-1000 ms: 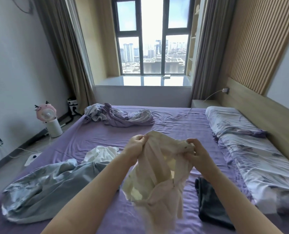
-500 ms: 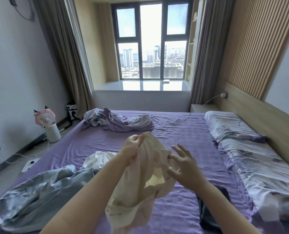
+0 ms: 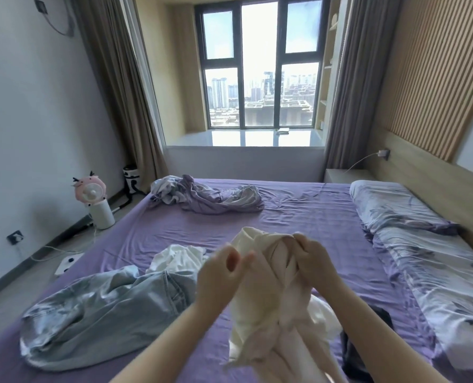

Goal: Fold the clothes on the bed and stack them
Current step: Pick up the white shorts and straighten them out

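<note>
The right hand (image 3: 311, 259) grips the bunched top of a cream garment (image 3: 268, 299) with curled fingers, while the left hand (image 3: 221, 275) pinches the same cloth just beside it, so the garment hangs between both forearms above the purple bed (image 3: 312, 217). Below left lie light jeans (image 3: 99, 313) with a white cloth (image 3: 178, 257) touching their far edge, and a dark garment (image 3: 368, 349) lies below right. A crumpled purple-grey pile (image 3: 207, 196) sits at the far side, pillows (image 3: 412, 230) along the right.
</note>
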The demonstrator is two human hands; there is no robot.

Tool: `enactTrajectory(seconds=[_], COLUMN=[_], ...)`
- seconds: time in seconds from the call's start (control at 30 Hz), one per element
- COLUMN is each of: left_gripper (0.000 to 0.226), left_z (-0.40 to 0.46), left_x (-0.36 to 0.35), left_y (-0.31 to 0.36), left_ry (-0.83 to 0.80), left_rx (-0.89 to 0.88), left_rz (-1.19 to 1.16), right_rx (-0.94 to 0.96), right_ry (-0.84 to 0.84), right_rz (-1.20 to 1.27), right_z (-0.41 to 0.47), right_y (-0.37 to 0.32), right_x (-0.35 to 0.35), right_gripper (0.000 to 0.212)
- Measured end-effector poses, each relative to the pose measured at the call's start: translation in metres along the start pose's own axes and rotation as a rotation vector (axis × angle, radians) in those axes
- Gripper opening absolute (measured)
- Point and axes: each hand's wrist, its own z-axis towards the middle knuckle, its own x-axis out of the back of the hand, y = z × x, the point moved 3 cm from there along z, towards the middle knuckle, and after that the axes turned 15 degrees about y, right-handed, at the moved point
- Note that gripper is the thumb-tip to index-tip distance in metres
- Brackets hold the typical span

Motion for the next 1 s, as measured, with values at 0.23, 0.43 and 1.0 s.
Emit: enactTrajectory(seconds=[0.23, 0.43, 1.0], left_gripper=[0.033, 0.009, 0.026], left_z=[-0.034, -0.005, 0.049], left_x=[-0.036, -0.047, -0.046], left_y=[0.022, 0.026, 0.062], left_ry=[-0.378, -0.425, -0.453], left_rx=[0.422, 0.386, 0.112], left_rz=[-0.071, -0.208, -0.253], right_rx=[-0.177, -0.251, 0.229], right_ry=[-0.015, 0.005, 0.006], right_rz=[0.232, 0.306, -0.179], right_z=[-0.005, -0.001, -0.044], right_y=[0.006, 0.033, 0.016], right_x=[0.000, 0.038, -0.001], right_gripper=[0.027, 0.028, 0.053])
